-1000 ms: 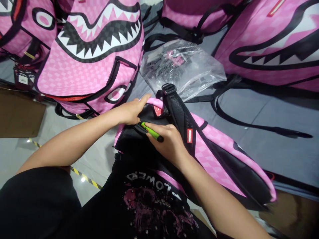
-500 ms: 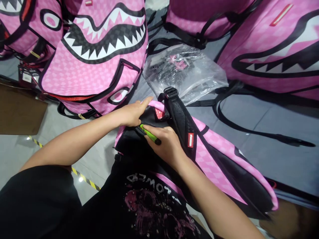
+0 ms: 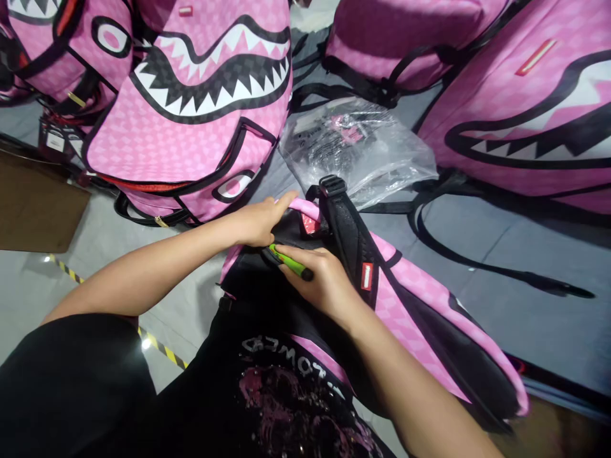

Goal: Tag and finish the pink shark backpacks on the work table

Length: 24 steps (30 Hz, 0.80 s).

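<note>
A pink and black backpack leans against my body with its black back panel and a padded shoulder strap facing up. My left hand grips its upper edge beside the pink piping, one finger stretched along the edge and others bent onto the black fabric. My right hand is closed around a slim bright green tool with a black end. The tool's tip points at the black fabric just below my left hand; its exact kind is not clear.
Another pink shark-mouth backpack lies ahead on the left, a similar backpack on the right. A clear plastic bag with small parts rests on the grey table cover. A cardboard box stands at left near yellow-black floor tape.
The view has shifted slightly, so the surroundings sit a little lower and to the right. Both hands keep nearly the same place on the backpack, the green tool still in my right hand.
</note>
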Tool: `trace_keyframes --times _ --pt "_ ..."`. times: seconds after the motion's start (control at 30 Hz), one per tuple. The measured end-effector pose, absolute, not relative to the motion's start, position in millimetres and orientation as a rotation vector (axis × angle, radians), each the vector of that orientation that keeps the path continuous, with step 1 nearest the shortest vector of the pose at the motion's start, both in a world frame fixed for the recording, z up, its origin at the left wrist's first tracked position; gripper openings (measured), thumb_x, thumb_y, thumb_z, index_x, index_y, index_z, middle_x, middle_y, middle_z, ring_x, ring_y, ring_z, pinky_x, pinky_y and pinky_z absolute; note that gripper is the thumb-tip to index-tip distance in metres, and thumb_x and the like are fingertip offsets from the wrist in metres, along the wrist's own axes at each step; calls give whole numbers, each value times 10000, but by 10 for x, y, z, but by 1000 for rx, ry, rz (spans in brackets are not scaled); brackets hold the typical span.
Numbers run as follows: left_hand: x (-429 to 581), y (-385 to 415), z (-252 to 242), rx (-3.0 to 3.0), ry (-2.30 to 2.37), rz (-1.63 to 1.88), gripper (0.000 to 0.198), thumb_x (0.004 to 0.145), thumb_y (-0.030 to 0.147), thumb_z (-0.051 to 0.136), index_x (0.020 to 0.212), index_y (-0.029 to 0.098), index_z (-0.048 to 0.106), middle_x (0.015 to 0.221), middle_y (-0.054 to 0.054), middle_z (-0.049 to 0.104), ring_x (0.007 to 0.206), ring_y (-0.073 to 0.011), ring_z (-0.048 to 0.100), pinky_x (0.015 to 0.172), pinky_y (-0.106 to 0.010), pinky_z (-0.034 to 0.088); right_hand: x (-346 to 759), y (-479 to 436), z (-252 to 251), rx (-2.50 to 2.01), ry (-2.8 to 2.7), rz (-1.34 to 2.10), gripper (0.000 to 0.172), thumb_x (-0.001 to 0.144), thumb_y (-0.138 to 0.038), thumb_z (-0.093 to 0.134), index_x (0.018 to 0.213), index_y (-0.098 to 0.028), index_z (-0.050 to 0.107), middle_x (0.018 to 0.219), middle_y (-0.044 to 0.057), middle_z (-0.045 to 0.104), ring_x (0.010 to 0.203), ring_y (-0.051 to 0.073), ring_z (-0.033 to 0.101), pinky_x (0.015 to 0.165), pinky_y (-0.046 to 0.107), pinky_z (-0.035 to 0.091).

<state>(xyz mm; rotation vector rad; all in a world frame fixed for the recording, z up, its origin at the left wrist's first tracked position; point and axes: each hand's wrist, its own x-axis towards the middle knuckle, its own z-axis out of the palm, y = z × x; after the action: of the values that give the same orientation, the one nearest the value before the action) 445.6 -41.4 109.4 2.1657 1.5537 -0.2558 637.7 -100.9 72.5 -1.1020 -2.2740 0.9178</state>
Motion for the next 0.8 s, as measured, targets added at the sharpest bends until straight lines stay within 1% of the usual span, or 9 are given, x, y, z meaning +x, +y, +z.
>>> trace_keyframes --times 0.07,0.13,0.23,0.3,0.37,0.47,0.57,0.67,0.8 --pt "4430 -461 1058 2194 1549 -152 998 740 108 630 1549 229 59 1190 -117 570 878 -216 659 705 -283 491 6479 -1009 793 -1111 -2206 1023 273 866 -239 638 1126 -245 721 1037 20 760 850 208 727 754 314 540" --pt "4409 -575 1003 2265 1558 56 915 780 132 616 1542 231 119 1238 -121 555 974 -231 641 799 -327 501 6586 -1032 872 -1215 -2018 1028 241 865 -295 644 1077 -222 732 976 22 766 797 203 722 721 307 550" --pt "4442 -864 874 2424 1677 553 574 911 240 529 1451 197 338 1290 -137 541 1163 -264 548 1004 -432 412 6677 -1068 952 -1382 -1727 949 224 851 -356 659 990 -200 740 878 28 763 714 190 705 628 279 533" --pt "4518 -1074 767 2535 1665 762 378 977 363 441 1307 185 492 1243 -126 578 1180 -275 516 1042 -461 355 6681 -1062 972 -1437 -1646 914 197 841 -365 665 916 -199 740 832 27 758 675 180 693 582 261 507" --pt "4619 -1227 671 2627 1582 725 459 976 522 405 1226 163 545 1187 -118 607 1101 -274 532 984 -440 376 6664 -1031 984 -1469 -1607 918 183 840 -367 662 852 -200 733 796 23 754 649 168 684 573 249 492" --pt "4751 -1302 602 2618 1660 456 645 877 647 523 1228 106 541 1092 -122 619 964 -265 542 857 -397 391 6652 -975 1021 -1530 -1584 910 216 847 -387 648 781 -193 718 691 12 729 579 149 651 536 234 457" --pt "4794 -1272 602 2589 1747 316 528 801 543 700 1100 122 592 943 -74 608 885 -244 532 800 -363 370 6674 -946 1055 -1551 -1621 902 252 846 -407 640 756 -184 712 640 12 707 544 147 627 508 234 434" --pt "4772 -1255 563 2646 1693 345 416 794 481 730 1003 139 618 925 -60 611 877 -236 530 825 -365 372 6697 -939 1036 -1524 -1701 909 244 842 -409 643 809 -184 733 701 23 729 596 168 662 533 247 464" --pt "4743 -1270 451 2687 1658 430 386 818 458 710 1020 137 637 989 -73 633 938 -250 533 937 -405 367 6680 -920 957 -1416 -1901 837 231 834 -394 656 900 -197 758 868 43 762 739 202 707 700 305 545"
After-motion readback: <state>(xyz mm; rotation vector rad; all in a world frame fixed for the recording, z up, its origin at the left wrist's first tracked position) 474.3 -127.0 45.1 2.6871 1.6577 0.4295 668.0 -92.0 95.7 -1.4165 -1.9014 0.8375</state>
